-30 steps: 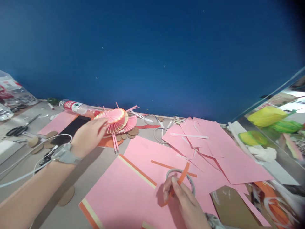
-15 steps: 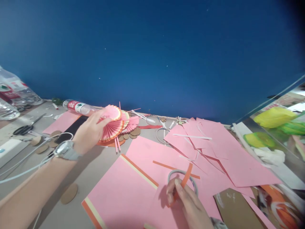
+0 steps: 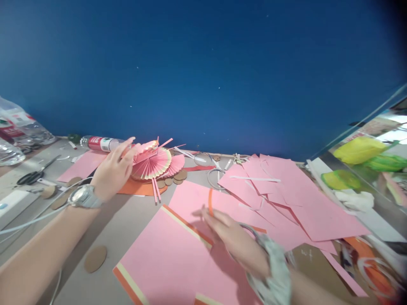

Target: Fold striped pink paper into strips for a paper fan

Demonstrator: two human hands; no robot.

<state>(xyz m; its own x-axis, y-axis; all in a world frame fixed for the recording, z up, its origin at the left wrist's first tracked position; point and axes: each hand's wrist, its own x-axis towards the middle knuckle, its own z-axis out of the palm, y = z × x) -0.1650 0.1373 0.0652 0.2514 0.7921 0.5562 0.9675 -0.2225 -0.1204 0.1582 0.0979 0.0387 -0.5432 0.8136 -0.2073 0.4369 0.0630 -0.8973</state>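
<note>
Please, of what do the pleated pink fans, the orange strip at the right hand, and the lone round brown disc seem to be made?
Pleated pink fans: matte paper, most likely, as the thin folds look crisp.
Orange strip: probably paper too, dull; it looks thin and curved, but blur hides its texture.
Brown disc: perhaps cardboard, flat and matte; wood or cork is also possible.

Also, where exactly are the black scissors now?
In the head view, the black scissors lie at far left, just beyond the white box.
</note>
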